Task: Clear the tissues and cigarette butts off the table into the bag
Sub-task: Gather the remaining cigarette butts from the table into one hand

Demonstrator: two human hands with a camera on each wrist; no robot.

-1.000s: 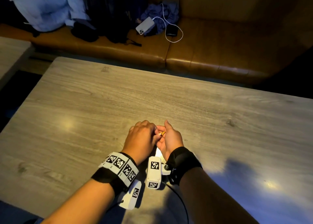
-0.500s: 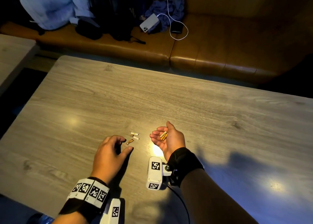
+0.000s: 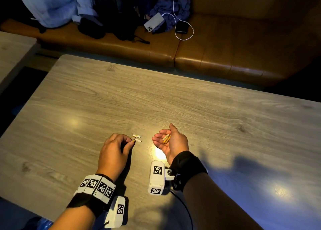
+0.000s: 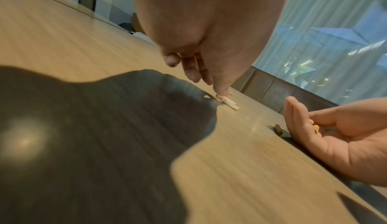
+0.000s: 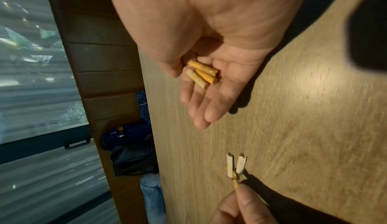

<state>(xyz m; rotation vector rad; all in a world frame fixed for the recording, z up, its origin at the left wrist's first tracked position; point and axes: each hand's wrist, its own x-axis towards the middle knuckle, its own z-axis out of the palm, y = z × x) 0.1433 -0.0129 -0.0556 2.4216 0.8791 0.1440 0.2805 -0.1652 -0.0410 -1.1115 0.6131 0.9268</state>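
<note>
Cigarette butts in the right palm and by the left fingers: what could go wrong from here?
1. Three butts lie loose on the open right hand; a tilt could roll them back onto the table.
2. The left hand pinches a brown butt touching two white butts; lifting may scatter them.
3. No bag is in view, so the carry may be long.

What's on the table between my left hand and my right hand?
Two white butts lie between the left hand and right hand; the rest of the table there is bare, as the head view shows.
</note>
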